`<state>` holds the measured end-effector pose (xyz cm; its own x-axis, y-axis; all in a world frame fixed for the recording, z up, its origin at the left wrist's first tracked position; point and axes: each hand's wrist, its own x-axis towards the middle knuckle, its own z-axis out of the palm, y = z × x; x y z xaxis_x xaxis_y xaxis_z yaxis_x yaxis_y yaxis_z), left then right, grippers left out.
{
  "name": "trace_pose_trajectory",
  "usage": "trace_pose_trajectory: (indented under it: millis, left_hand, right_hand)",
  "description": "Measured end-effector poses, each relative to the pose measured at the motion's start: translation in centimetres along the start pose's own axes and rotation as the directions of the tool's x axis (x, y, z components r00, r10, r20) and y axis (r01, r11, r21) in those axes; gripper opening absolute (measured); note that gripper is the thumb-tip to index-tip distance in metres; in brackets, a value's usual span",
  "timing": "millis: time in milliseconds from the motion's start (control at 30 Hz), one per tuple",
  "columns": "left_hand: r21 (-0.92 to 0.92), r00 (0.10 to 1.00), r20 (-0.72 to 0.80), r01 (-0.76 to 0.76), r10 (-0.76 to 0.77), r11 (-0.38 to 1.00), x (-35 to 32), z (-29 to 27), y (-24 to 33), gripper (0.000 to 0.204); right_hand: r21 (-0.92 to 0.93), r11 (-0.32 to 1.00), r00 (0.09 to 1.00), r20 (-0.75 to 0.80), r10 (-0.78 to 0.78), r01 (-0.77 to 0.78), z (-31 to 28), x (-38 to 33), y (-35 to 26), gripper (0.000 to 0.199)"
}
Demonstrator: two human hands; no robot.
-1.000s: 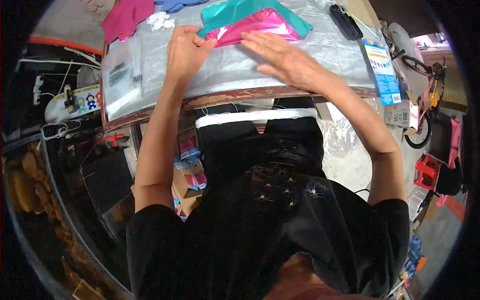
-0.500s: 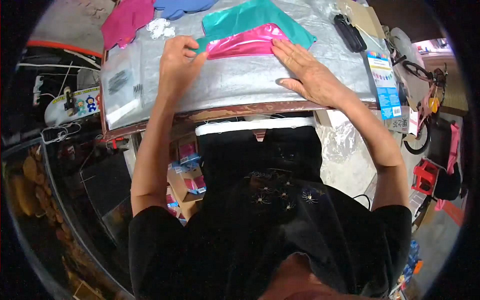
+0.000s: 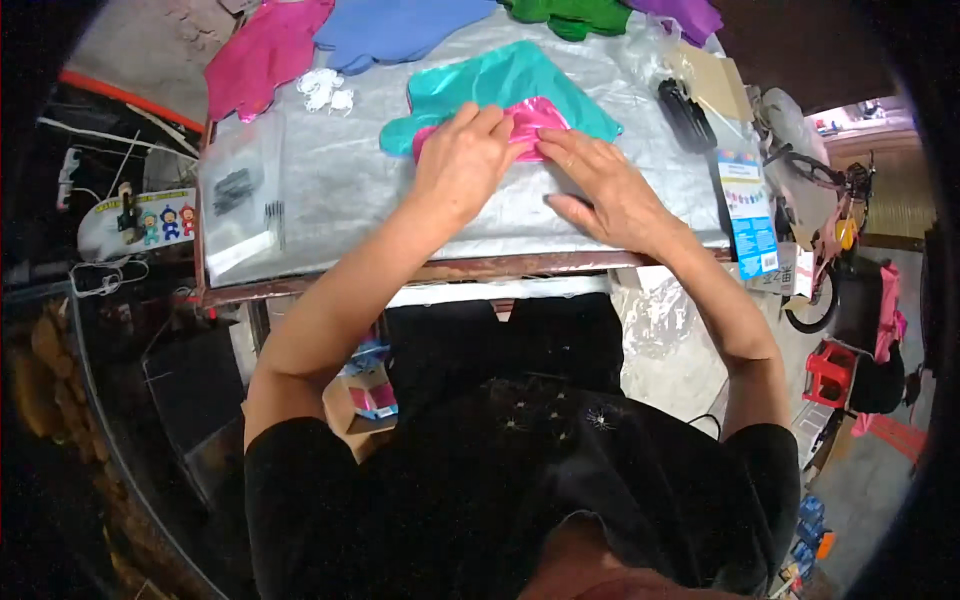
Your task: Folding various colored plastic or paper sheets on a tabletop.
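Note:
On the silver-grey covered table lies a shiny teal foil piece [image 3: 505, 78], flat and creased. Over its near edge is a shiny pink foil piece [image 3: 540, 112]; whether the two are joined I cannot tell. My left hand [image 3: 465, 160] is closed, its fingers curled down onto the pink foil and hiding part of it. Beside it, my right hand [image 3: 605, 195] lies flat with fingers stretched out, the fingertips resting on the pink foil's right part.
Matte pink [image 3: 262, 60], blue [image 3: 395, 28] and green [image 3: 570, 14] flat pieces lie along the far side. White string [image 3: 322, 90] and a clear bag [image 3: 238, 190] are at left. A black object [image 3: 685, 115] and a blue-white package [image 3: 748, 215] sit at right.
My left hand has moved right, from the foil's left end onto the pink foil, its fingers now curled there. My right hand stays on the pink foil. The view has shifted slightly.

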<state>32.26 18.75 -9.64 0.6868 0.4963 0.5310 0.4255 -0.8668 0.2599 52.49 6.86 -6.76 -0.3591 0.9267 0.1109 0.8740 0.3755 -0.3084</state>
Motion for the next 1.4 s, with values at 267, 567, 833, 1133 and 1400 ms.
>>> trace_pose_trajectory:
  millis: [267, 567, 833, 1133, 1400]
  left_hand:
    - [0.021, 1.000, 0.000, 0.018, -0.018, 1.000, 0.0, 0.3, -0.4, 0.028]
    - [-0.050, 1.000, 0.006, -0.005, 0.005, 0.999, 0.0, 0.0, -1.1, 0.026]
    - [-0.111, 1.000, 0.002, -0.023, 0.023, 0.994, 0.0, 0.0, -2.4, 0.024]
    - [-0.152, 1.000, 0.000, 0.007, -0.007, 0.988, 0.0, -0.3, -2.5, 0.017]
    - [-0.166, 1.000, -0.027, -0.020, 0.015, 0.986, -0.4, -0.2, -2.9, 0.018]
  right_hand:
    - [-0.182, 0.922, 0.896, -0.358, 0.263, -0.343, 1.8, 11.1, 9.3, 0.048]
    - [-0.081, 0.898, 0.883, -0.235, 0.405, -0.433, 1.6, 13.9, 12.0, 0.038]
    - [0.656, 0.635, 0.769, -0.126, 0.626, -0.409, -0.8, 10.7, 10.6, 0.030]
    - [0.582, 0.813, 0.876, -0.376, 0.303, -0.032, -1.1, 7.3, 5.7, 0.014]
    - [0.121, 0.991, 0.846, -0.532, 0.020, 0.053, 1.3, 6.0, 3.6, 0.017]
